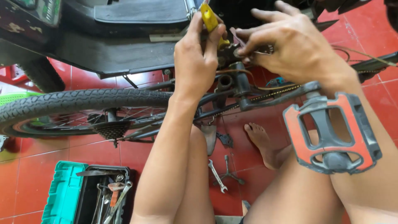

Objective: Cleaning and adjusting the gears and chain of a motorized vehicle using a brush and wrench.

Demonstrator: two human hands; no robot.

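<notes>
A: What are the hands doing?
B: The left hand [195, 62] is gripping a yellow tool [210, 18] at the crank hub [228, 54]; the right hand [290, 45] is pinching a part there.
A: Finished?
B: Probably not; wrenches [224, 172] are lying on the floor [41, 166], toolbox [89, 195] open near its bottom edge, pedal [329, 132] attached.

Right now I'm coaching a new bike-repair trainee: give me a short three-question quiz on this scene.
1. True or false: the left hand grips a yellow-handled tool.
2. Where is the toolbox? A) on the floor at lower left, open B) on the bicycle seat, shut
3. Fill in: the orange and grey pedal sits below the ____ hand.

Key: 1 true; 2 A; 3 right.
</notes>
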